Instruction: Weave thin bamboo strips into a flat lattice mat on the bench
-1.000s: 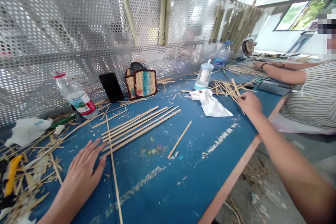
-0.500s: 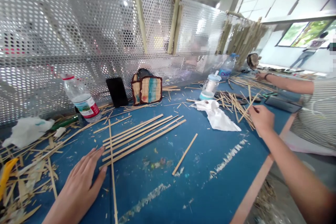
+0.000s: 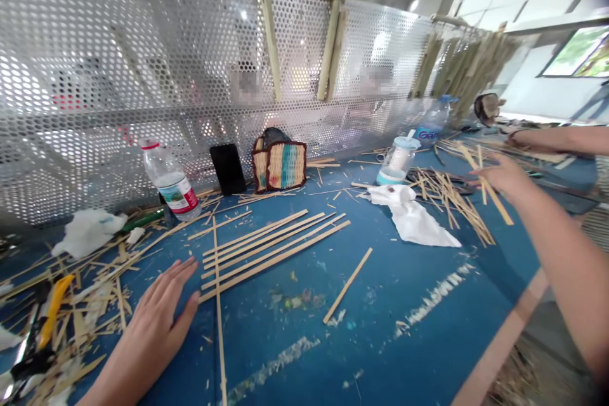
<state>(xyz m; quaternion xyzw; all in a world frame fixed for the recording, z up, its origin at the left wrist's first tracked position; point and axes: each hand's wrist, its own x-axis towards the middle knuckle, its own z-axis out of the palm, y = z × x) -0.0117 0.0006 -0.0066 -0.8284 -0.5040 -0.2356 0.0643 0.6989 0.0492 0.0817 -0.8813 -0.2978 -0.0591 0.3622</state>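
My left hand (image 3: 159,317) lies open on the blue table, fingers stretched out beside the left ends of several parallel bamboo strips (image 3: 280,254). A long bamboo strip (image 3: 219,330) crosses those strips near their left ends and runs toward the front edge. My right hand (image 3: 507,176) reaches out at the right, its fingers closed on a bamboo strip (image 3: 498,206) that slants across them; a second thin strip stands close by. Below it lies a loose pile of bamboo strips (image 3: 450,200). One short strip (image 3: 348,285) rests alone at mid-table.
A white tissue (image 3: 419,222), a cup with a blue lid (image 3: 398,158), a woven piece (image 3: 287,166), a black phone (image 3: 228,169) and a bottle (image 3: 176,190) stand or lie toward the back. Scraps and a yellow-handled tool (image 3: 56,311) lie left. Another person's arm (image 3: 556,138) extends at far right.
My right hand has moved farther out over the pile, now with a strip angled across its fingers. The left hand stays flat by the strips. The view has turned somewhat left.
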